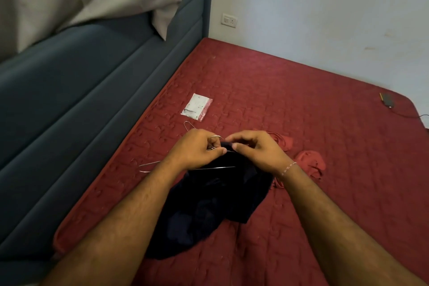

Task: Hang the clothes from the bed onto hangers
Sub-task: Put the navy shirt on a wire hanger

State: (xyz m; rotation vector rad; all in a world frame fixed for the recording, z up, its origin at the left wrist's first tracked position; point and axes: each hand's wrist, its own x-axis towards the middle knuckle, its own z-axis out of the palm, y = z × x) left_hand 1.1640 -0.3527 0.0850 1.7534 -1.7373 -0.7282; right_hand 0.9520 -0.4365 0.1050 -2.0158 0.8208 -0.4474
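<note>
Centrally, left hand [198, 148] grips a wire hanger [148, 166]; right hand [255, 148] pinches the dark garment [209, 211], seemingly its collar, hands nearly touching.

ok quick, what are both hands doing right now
Left hand: pinching the wire hanger.
Right hand: pinching the dark garment at its top.

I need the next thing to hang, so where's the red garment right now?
In the head view, the red garment lies crumpled on the red mattress, just right of the right hand and the dark garment.
</note>
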